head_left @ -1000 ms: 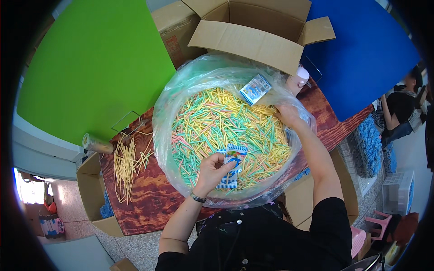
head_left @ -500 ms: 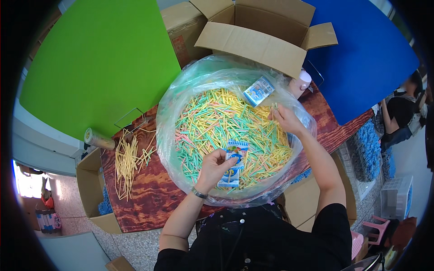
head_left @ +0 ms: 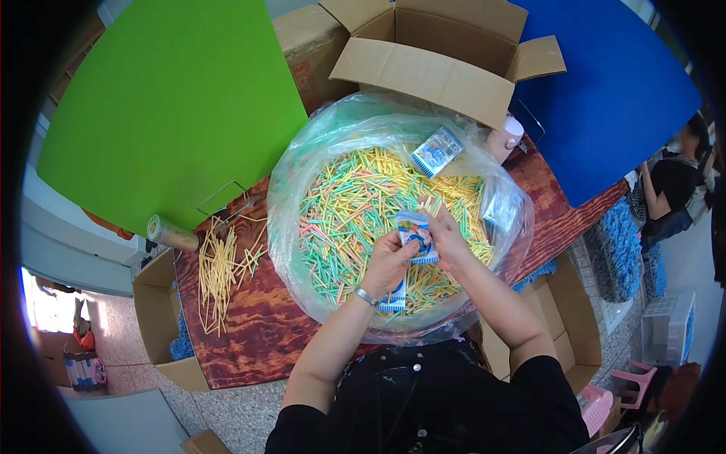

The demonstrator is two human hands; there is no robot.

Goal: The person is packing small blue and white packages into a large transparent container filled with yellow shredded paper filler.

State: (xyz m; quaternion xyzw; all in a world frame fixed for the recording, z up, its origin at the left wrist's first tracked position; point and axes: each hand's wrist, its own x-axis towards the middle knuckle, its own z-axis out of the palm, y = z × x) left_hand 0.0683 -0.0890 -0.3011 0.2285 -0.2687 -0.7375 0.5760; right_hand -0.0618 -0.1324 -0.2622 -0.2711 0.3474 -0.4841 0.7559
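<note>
A large clear plastic bag (head_left: 284, 219) lies spread wide before me, holding a heap of thin pastel sticks (head_left: 344, 208) in yellow, green and pink. Over the heap, my left hand (head_left: 387, 265) pinches a small blue-and-white printed packet (head_left: 414, 233). My right hand (head_left: 449, 240) is closed round a few short sticks (head_left: 431, 204) at the packet's upper edge; its fingertips are partly hidden. Below my left wrist, another blue-striped packet (head_left: 394, 301) lies on the sticks. A third packet (head_left: 437, 152) rests at the bag's far right side.
On the red-brown wooden table (head_left: 257, 333), long pale yellow sticks (head_left: 217, 276) lie at the left beside a cylindrical tub (head_left: 172, 233). An open cardboard box (head_left: 423, 72) stands behind the bag. Green (head_left: 174, 113) and blue (head_left: 605, 106) boards flank it. A person (head_left: 673, 181) is at far right.
My right hand has come left and nearer, from the heap's right side to the packet, with sticks in it. My left hand has lifted the packet slightly up and to the right.
</note>
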